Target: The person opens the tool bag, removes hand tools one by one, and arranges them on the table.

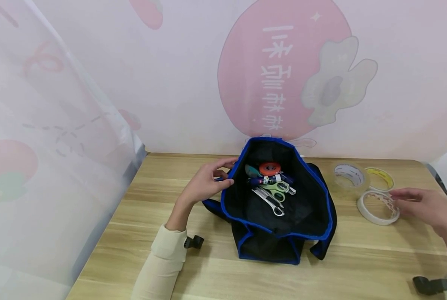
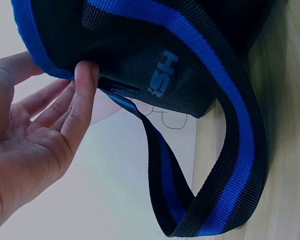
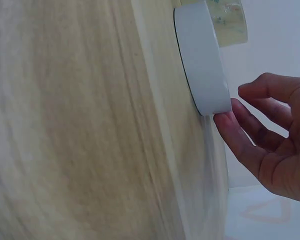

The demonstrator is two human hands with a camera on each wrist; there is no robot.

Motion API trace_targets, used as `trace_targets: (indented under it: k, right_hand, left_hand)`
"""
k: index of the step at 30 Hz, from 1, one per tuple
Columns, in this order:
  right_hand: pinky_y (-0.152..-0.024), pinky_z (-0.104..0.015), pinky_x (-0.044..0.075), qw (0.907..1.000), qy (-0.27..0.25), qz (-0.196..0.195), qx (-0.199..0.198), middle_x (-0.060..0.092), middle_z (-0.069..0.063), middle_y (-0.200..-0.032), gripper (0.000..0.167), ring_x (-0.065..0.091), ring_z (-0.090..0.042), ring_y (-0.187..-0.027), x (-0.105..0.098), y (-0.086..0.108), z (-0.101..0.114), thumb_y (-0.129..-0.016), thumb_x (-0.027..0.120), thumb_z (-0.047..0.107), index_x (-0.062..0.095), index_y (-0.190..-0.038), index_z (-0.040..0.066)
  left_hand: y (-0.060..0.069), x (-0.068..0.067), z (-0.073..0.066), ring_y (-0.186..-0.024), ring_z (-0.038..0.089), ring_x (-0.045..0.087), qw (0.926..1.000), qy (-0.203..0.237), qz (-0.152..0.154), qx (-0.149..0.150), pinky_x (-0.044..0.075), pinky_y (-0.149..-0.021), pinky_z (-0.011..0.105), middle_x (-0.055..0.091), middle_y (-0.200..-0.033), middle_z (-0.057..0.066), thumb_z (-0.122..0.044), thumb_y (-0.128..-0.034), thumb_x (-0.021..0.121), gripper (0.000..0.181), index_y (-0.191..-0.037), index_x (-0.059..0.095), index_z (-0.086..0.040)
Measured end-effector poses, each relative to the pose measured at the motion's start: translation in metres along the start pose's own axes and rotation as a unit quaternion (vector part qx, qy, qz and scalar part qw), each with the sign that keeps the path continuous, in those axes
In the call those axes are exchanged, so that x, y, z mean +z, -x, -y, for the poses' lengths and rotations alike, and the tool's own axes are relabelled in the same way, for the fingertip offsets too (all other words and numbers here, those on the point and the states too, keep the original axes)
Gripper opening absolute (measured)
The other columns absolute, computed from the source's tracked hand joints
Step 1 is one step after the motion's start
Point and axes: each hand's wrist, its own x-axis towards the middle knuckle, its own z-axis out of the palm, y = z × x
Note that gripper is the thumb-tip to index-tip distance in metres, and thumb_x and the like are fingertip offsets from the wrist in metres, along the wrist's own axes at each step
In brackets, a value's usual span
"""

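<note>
A black bag with blue trim (image 1: 322, 236) stands upright on the table, its mouth wide. My left hand (image 1: 204, 182) holds the bag's left rim, with thumb and fingers on either side of the edge. Inside lie an orange tape roll (image 1: 270, 168), a dark blue glue stick (image 1: 266, 180), green-handled scissors (image 1: 278, 196) and a pale utility knife (image 1: 266, 199); other small items there are partly hidden. At the right, my right hand (image 1: 425, 207) touches the near side of a white tape roll (image 3: 202, 60) with its fingertips, the fingers loosely bent and not closed around it.
Behind the white roll are a clear tape roll (image 1: 339, 183) and a yellow-cored tape roll (image 1: 388, 178). A black and blue strap (image 2: 240, 150) loops out from the bag's side. A printed curtain (image 1: 178, 91) hangs along the far edge of the wooden table (image 1: 148, 187).
</note>
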Motion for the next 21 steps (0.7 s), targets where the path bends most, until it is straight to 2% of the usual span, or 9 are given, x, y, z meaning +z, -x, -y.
trace_targets:
  k: [7, 11, 13, 14, 15, 17, 18, 20, 21]
  right_hand:
    - [-0.064, -0.019, 0.052, 0.9982, 0.047, -0.035, -0.013, 0.068, -0.039, -0.129, 0.055, 0.05, 0.022, -0.08, 0.001, 0.002, 0.012, -0.108, 0.065, 0.032, 0.059, -0.142, -0.012]
    - [-0.076, -0.051, 0.061, 0.9974, 0.042, -0.051, -0.028, 0.067, -0.04, -0.131, 0.056, 0.05, 0.021, -0.083, 0.001, 0.002, 0.031, -0.108, 0.066, 0.031, 0.058, -0.144, -0.011]
    - [-0.078, -0.048, 0.061, 0.9967, 0.038, -0.058, -0.042, 0.066, -0.041, -0.132, 0.057, 0.048, 0.024, -0.086, 0.002, 0.002, 0.043, -0.107, 0.067, 0.031, 0.057, -0.146, -0.01]
    - [-0.078, -0.053, 0.059, 0.9964, 0.037, -0.059, -0.048, 0.065, -0.041, -0.133, 0.057, 0.046, 0.026, -0.087, 0.002, 0.002, 0.05, -0.107, 0.068, 0.032, 0.057, -0.147, -0.008]
    - [-0.078, -0.044, 0.06, 0.9959, 0.038, -0.061, -0.055, 0.065, -0.04, -0.135, 0.057, 0.04, 0.03, -0.087, 0.003, 0.002, 0.057, -0.107, 0.068, 0.032, 0.057, -0.148, -0.007]
    - [-0.072, -0.025, 0.053, 0.9941, 0.041, -0.07, -0.073, 0.066, -0.038, -0.134, 0.056, 0.042, 0.03, -0.088, 0.004, 0.001, 0.071, -0.106, 0.069, 0.032, 0.06, -0.147, -0.005]
    - [-0.07, -0.023, 0.051, 0.993, 0.042, -0.073, -0.083, 0.067, -0.038, -0.133, 0.055, 0.049, 0.024, -0.091, 0.005, 0.001, 0.077, -0.105, 0.07, 0.031, 0.06, -0.147, -0.004]
    - [-0.069, -0.026, 0.053, 0.9912, 0.043, -0.078, -0.098, 0.068, -0.036, -0.133, 0.053, 0.05, 0.022, -0.094, 0.006, 0.001, 0.09, -0.104, 0.072, 0.03, 0.063, -0.146, -0.002]
    - [-0.067, -0.022, 0.052, 0.99, 0.043, -0.081, -0.107, 0.068, -0.034, -0.134, 0.052, 0.051, 0.021, -0.096, 0.007, 0.001, 0.097, -0.103, 0.073, 0.03, 0.064, -0.145, 0.0]
  left_hand:
    - [0.0, 0.001, 0.001, -0.107, 0.028, 0.075, 1.0, 0.0, -0.005, -0.007, 0.063, -0.084, 0.031, 0.066, -0.147, 0.015, -0.002, -0.0985, 0.073, 0.063, -0.158, 0.055, -0.014]
    - [0.0, 0.001, 0.001, -0.106, 0.028, 0.075, 1.0, 0.003, -0.004, -0.007, 0.063, -0.084, 0.031, 0.066, -0.146, 0.017, -0.002, -0.098, 0.074, 0.064, -0.158, 0.055, -0.013]
    - [-0.001, 0.001, 0.002, -0.105, 0.028, 0.075, 0.9999, 0.005, -0.005, -0.009, 0.063, -0.083, 0.03, 0.066, -0.146, 0.017, -0.002, -0.0977, 0.074, 0.063, -0.157, 0.055, -0.013]
    - [-0.001, 0.001, 0.001, -0.105, 0.028, 0.075, 0.9999, 0.005, -0.006, -0.009, 0.063, -0.083, 0.03, 0.066, -0.145, 0.017, -0.002, -0.0976, 0.074, 0.063, -0.157, 0.055, -0.013]
    - [-0.001, 0.001, 0.001, -0.105, 0.028, 0.075, 0.9999, 0.006, -0.007, -0.008, 0.063, -0.083, 0.03, 0.066, -0.145, 0.017, -0.002, -0.0974, 0.074, 0.063, -0.157, 0.056, -0.013]
    - [-0.001, 0.001, 0.0, -0.105, 0.028, 0.075, 0.9999, 0.006, -0.008, -0.006, 0.063, -0.083, 0.03, 0.066, -0.146, 0.017, -0.001, -0.0973, 0.074, 0.063, -0.157, 0.056, -0.012]
    - [-0.001, 0.001, 0.0, -0.105, 0.027, 0.075, 0.9999, 0.006, -0.008, -0.006, 0.063, -0.084, 0.03, 0.066, -0.145, 0.017, -0.001, -0.0973, 0.074, 0.063, -0.157, 0.056, -0.012]
    - [-0.001, 0.001, -0.001, -0.105, 0.027, 0.076, 0.9999, 0.006, -0.008, -0.007, 0.063, -0.085, 0.03, 0.066, -0.145, 0.018, -0.001, -0.0973, 0.074, 0.063, -0.157, 0.056, -0.012]
    - [0.0, 0.001, -0.001, -0.105, 0.027, 0.076, 0.9999, 0.007, -0.007, -0.008, 0.063, -0.085, 0.03, 0.066, -0.145, 0.018, -0.002, -0.0972, 0.074, 0.063, -0.157, 0.056, -0.012]
